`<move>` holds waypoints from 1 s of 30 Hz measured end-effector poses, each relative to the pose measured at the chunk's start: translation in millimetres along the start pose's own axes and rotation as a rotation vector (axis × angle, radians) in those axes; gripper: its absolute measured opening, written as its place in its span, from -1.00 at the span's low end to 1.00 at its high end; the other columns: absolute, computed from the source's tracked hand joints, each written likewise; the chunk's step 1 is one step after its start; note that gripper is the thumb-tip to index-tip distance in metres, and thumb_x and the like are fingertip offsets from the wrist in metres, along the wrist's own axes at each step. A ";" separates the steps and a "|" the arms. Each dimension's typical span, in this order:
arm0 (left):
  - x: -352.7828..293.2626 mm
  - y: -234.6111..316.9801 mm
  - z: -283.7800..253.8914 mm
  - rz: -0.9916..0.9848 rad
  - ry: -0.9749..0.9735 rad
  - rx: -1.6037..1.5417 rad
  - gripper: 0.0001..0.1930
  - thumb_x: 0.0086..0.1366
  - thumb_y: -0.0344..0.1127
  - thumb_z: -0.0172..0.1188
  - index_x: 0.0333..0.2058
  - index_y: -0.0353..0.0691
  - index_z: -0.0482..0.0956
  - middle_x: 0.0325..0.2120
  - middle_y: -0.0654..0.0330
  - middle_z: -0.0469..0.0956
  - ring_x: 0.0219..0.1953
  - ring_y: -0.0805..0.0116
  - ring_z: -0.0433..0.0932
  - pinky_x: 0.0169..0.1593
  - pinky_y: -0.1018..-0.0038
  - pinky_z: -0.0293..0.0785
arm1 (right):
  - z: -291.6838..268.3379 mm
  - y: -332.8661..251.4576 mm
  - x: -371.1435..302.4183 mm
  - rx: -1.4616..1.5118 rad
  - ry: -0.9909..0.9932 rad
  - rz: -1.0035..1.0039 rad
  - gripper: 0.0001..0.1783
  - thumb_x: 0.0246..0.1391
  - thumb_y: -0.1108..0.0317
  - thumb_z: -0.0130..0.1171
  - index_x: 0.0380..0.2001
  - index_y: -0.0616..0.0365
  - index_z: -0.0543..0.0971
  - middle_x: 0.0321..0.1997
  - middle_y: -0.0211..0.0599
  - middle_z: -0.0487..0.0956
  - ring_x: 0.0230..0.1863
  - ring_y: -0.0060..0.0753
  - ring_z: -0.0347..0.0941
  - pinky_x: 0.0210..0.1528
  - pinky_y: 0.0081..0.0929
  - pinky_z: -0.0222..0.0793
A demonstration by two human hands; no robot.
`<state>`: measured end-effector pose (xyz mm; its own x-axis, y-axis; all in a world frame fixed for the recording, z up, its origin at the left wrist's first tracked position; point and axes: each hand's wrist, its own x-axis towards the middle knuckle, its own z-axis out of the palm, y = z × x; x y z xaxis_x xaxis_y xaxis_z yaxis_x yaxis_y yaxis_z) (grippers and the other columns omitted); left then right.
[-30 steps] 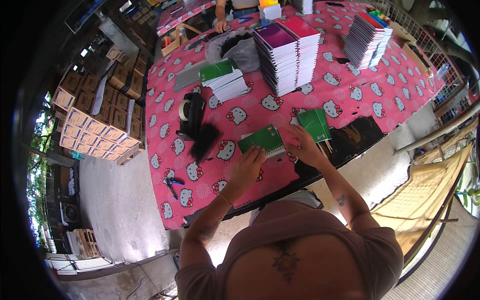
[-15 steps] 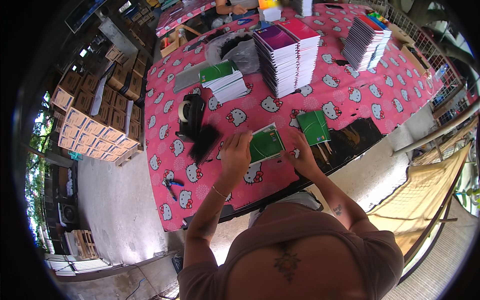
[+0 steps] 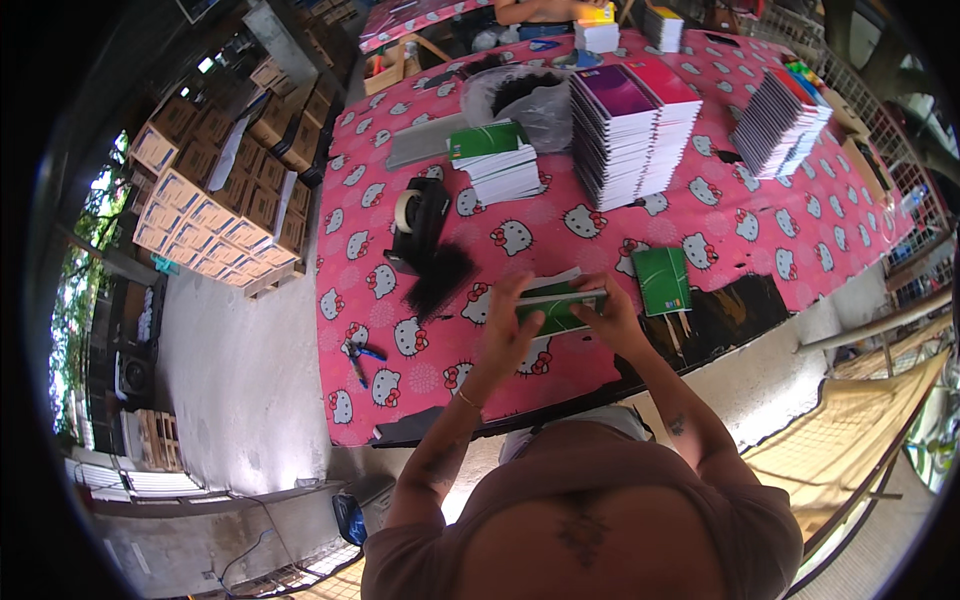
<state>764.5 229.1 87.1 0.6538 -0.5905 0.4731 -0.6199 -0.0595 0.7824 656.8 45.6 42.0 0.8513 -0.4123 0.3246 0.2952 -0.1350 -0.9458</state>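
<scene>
Between both hands I hold a green-covered notebook block, tilted up over the table's near side so its white page edges show along the top. My left hand grips its left end, the thumb across the cover. At the right end, my right hand pinches it with thumb and fingers. A green spiral notebook lies flat just right of my right hand. Left of my left hand is a bundle of black bristly strands, beside a black tape dispenser with a pale roll.
Pliers with blue handles lie near the pink patterned tablecloth's left edge. Farther back stand a green-topped stack, tall purple and red notebook stacks, another stack and a plastic bag. Another person's arm shows at the far side.
The green notebook block was lying flatter with my right hand loosely at its edge. Now it is tilted up, and both hands grip its ends. The whole view has shifted.
</scene>
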 end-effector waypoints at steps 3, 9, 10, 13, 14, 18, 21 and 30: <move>7.0 -80.4 -51.3 -0.077 0.173 0.281 -0.61 0.29 -0.41 0.14 0.10 -0.24 0.46 -0.06 -0.04 0.43 0.01 -0.02 0.44 0.06 0.18 0.43 | 2.1 -12.8 3.8 0.124 -0.030 0.061 -0.70 0.06 0.56 0.26 -0.14 0.16 0.45 -0.17 -0.31 0.60 -0.16 -0.60 0.46 -0.13 -0.53 0.42; -5.1 -160.9 -74.6 -0.036 0.108 1.048 -0.74 0.25 -0.37 0.16 -0.08 -0.26 0.53 -0.23 0.02 0.47 -0.19 0.00 0.50 -0.11 0.15 0.49 | 6.4 -23.2 4.0 -0.093 -0.189 0.257 -0.70 0.11 0.54 0.23 -0.05 0.15 0.59 -0.21 -0.41 0.61 -0.28 -0.65 0.45 -0.29 -0.57 0.43; -3.9 -152.6 -66.7 -0.043 0.126 1.058 -0.75 0.24 -0.39 0.16 -0.09 -0.24 0.53 -0.23 0.03 0.47 -0.18 0.00 0.51 -0.11 0.17 0.50 | 1.9 -23.7 7.4 -0.068 -0.192 0.227 -0.69 0.11 0.52 0.24 -0.04 0.14 0.60 -0.24 -0.43 0.60 -0.30 -0.66 0.44 -0.29 -0.57 0.42; -5.2 -127.5 -67.3 0.027 0.143 0.962 -0.68 0.25 -0.41 0.15 -0.01 -0.24 0.50 -0.29 0.07 0.46 -0.16 0.01 0.51 -0.20 0.19 0.54 | 4.9 -23.7 6.8 0.003 -0.205 0.136 -0.69 0.12 0.48 0.24 -0.03 0.10 0.63 -0.35 -0.49 0.57 -0.37 -0.68 0.43 -0.34 -0.60 0.41; -1.0 -119.3 -65.1 0.036 0.170 0.918 -0.69 0.26 -0.41 0.14 -0.01 -0.24 0.50 -0.31 0.08 0.47 -0.20 0.02 0.53 -0.25 0.20 0.53 | 7.1 -17.3 9.2 0.008 -0.184 0.079 -0.70 0.14 0.47 0.24 -0.03 0.10 0.63 -0.39 -0.51 0.56 -0.41 -0.69 0.42 -0.37 -0.62 0.40; -6.0 -82.0 -69.2 0.001 0.236 0.663 -0.72 0.32 -0.40 0.14 0.00 -0.24 0.54 -0.37 0.12 0.50 -0.38 0.13 0.55 -0.41 0.31 0.50 | 7.7 -19.4 4.8 -0.062 -0.232 0.231 -0.71 0.19 0.46 0.19 -0.01 0.09 0.62 -0.49 -0.56 0.52 -0.51 -0.76 0.37 -0.47 -0.68 0.37; -2.1 -31.5 -71.8 -0.059 0.207 0.356 -0.77 0.34 -0.37 0.17 -0.05 -0.24 0.59 -0.38 0.12 0.55 -0.49 0.26 0.55 -0.44 0.41 0.47 | 4.4 -31.9 5.1 -0.132 -0.243 0.281 -0.68 0.21 0.47 0.17 0.03 0.05 0.62 -0.50 -0.59 0.51 -0.52 -0.82 0.34 -0.52 -0.71 0.35; -23.0 15.1 -55.1 -0.023 0.127 0.100 -0.82 0.23 -0.43 0.31 -0.20 -0.34 0.65 -0.41 0.12 0.62 -0.44 0.42 0.58 -0.42 0.55 0.46 | 0.6 -14.0 3.0 -0.047 -0.262 0.315 -0.67 0.18 0.49 0.21 0.03 0.08 0.63 -0.31 -0.58 0.56 -0.37 -0.82 0.37 -0.46 -0.71 0.39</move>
<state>764.0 286.1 110.4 0.7140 -0.4820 0.5079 -0.6401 -0.1553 0.7525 655.4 46.8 56.3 0.9802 -0.1979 0.0040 -0.0126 -0.0826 -0.9965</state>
